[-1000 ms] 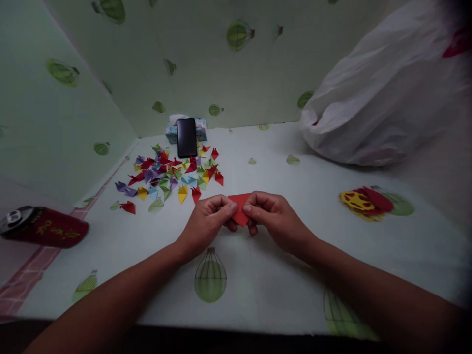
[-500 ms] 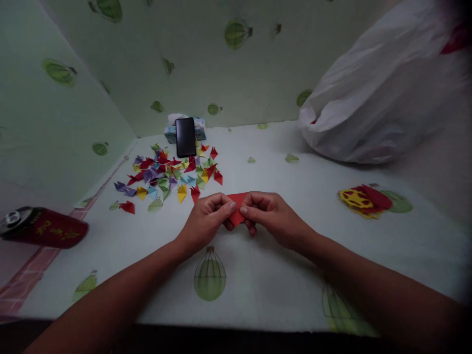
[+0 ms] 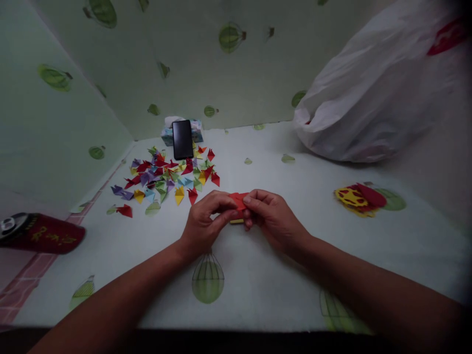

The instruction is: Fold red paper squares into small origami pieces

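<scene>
Both of my hands meet at the middle of the table over a small red paper piece (image 3: 238, 200). My left hand (image 3: 206, 221) pinches its left side and my right hand (image 3: 267, 216) grips its right side, fingertips touching. A yellowish sliver (image 3: 236, 221) shows just under the paper; what it is I cannot tell. Most of the paper is hidden by my fingers.
A heap of several small folded papers in many colours (image 3: 167, 177) lies back left, with a black phone (image 3: 183, 139) leaning on a tissue pack (image 3: 167, 132). A red can (image 3: 40, 238) lies at far left. Red and yellow paper sheets (image 3: 356, 196) lie right, below a white plastic bag (image 3: 383, 93).
The red paper has been folded smaller and now shows less between my fingers. My hands have closed in tighter around it. The view shifted slightly.
</scene>
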{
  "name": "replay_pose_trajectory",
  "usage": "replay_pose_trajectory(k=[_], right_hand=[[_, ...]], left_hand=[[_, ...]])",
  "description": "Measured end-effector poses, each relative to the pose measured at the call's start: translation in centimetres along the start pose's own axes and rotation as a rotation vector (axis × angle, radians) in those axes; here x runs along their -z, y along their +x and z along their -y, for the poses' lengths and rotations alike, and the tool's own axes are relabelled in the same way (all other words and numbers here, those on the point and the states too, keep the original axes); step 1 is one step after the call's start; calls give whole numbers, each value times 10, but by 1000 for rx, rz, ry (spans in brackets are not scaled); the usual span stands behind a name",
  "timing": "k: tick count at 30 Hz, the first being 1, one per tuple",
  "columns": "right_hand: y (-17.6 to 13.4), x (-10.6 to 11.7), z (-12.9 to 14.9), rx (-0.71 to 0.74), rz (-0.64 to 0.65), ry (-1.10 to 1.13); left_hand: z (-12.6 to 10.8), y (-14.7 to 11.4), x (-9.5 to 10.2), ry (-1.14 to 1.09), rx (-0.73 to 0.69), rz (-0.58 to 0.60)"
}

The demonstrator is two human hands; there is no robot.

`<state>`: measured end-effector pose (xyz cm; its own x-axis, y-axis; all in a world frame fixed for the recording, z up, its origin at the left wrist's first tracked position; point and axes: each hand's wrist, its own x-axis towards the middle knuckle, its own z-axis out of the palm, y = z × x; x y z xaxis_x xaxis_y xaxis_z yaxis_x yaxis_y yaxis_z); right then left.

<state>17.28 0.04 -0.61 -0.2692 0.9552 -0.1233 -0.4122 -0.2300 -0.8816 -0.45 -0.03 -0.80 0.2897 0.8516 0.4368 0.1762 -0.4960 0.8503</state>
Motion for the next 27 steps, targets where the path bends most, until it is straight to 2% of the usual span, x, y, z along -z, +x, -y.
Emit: replay_pose_trajectory(k=[9,16,27], right_hand=[[0,0,-1,6,66,-9],[0,1,-1,41,73,-114],[-1,1,-2,66,86,-182]], left_hand=[[-1,2,2,7,100,-53],[0,3,-1,-246,291,-44],[-6,5,-2,-266,415,-87]])
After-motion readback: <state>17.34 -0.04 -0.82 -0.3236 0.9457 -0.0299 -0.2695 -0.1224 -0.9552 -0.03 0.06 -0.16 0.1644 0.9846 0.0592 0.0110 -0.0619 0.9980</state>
